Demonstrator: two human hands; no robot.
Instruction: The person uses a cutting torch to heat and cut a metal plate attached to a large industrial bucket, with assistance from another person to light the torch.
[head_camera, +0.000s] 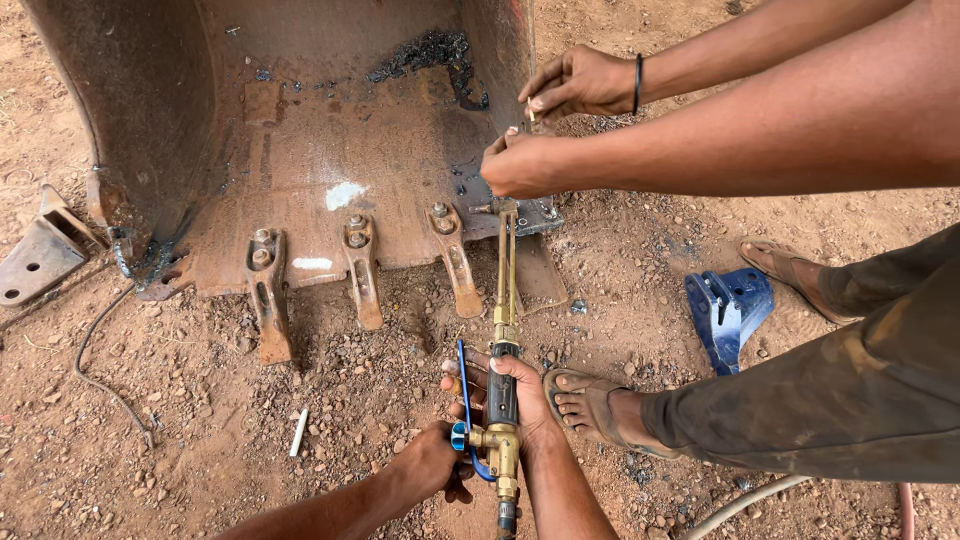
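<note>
A brass cutting torch (505, 290) lies over the dirt, its tip reaching the right corner of a rusty excavator bucket (300, 150). My right hand (512, 392) grips the torch's black handle from beneath. My left hand (430, 462) pinches the blue valve knob (459, 436) at the torch's brass base. A co-worker's two hands (530, 160) reach in from the right: the lower one is closed at the torch tip, and the upper one (575, 82) holds a small object just above it.
The bucket's teeth (360, 265) point toward me. A blue metal bracket (728, 310) stands on the dirt to the right. The co-worker's sandalled feet (590, 405) are beside the torch. A white stick (298, 432), a cable (95, 375) and a grey metal bracket (38, 258) lie at left.
</note>
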